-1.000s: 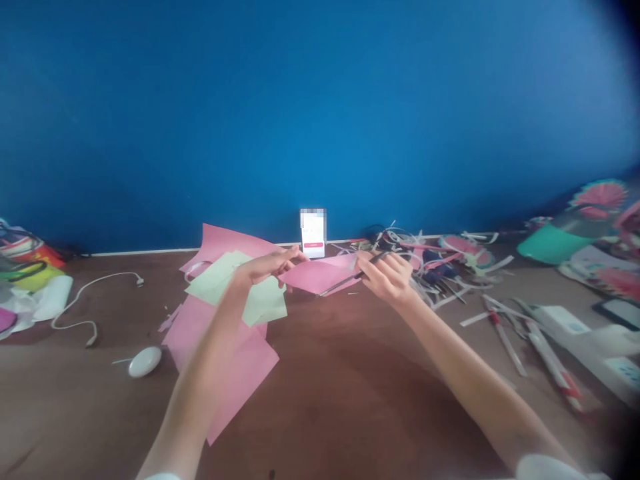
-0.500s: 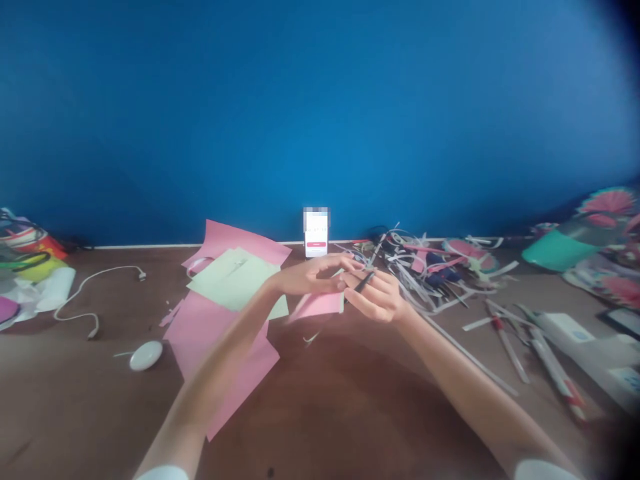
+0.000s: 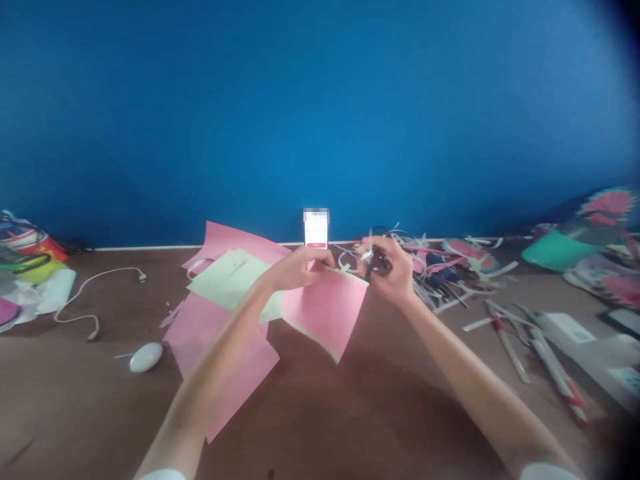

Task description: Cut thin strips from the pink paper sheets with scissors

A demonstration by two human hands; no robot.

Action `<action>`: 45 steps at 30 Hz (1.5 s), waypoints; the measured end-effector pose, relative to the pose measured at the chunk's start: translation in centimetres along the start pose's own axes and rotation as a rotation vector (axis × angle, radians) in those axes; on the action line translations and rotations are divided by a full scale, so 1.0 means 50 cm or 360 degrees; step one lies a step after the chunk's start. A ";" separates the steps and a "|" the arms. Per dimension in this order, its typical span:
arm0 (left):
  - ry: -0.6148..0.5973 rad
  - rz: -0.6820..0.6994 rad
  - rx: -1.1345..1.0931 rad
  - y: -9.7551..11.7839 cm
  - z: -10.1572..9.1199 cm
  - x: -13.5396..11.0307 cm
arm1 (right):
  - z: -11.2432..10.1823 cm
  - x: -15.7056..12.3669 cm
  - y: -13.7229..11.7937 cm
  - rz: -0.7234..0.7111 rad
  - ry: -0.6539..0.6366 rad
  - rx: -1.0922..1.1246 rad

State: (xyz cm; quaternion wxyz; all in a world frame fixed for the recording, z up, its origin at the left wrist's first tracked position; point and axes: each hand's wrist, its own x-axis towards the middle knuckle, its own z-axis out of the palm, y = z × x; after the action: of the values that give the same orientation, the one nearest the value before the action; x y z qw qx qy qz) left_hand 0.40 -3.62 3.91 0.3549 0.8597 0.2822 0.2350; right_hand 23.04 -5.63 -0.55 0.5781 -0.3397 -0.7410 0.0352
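Just above the brown table (image 3: 350,413), a thin matte pink sheet (image 3: 325,313) is held up, lower corner hanging free, prob. to keep the top edge taut. It is pinched by the left hand (image 3: 300,267); dark scissors (image 3: 371,261) are gripped in the right hand (image 3: 393,277) at its upper-right corner. Beyond, curled paper strips (image 3: 440,273) are scattered & a phone (image 3: 316,230) is propped vs. the wall.

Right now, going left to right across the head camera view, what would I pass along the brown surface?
Colourful bundle → white cable → white round puck → pale green paper → left hand holding the pink sheet → right hand gripping a dark tool → paper strips → teal container.
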 end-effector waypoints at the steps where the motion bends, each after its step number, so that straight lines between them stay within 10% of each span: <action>1: 0.0001 0.0003 0.0012 0.004 -0.003 -0.001 | -0.004 0.009 -0.003 0.0223 -0.0039 0.0147; 6: -0.0080 -0.0018 0.0079 0.020 -0.016 -0.012 | -0.050 0.047 -0.010 0.0664 -0.0615 0.0408; 13: -0.0004 -0.0064 0.0234 0.016 -0.023 -0.016 | -0.096 0.061 -0.015 0.0261 -0.1286 -0.0217; 45: 0.0024 -0.0198 0.0213 0.008 -0.015 -0.014 | -0.109 0.067 -0.008 0.0229 -0.1452 -0.0416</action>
State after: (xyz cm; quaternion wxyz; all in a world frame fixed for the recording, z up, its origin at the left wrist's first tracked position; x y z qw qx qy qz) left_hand -0.43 -3.95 4.56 0.3085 0.8605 0.3529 0.1994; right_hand 27.35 -5.97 4.20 0.1424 -0.4097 -0.8920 0.1272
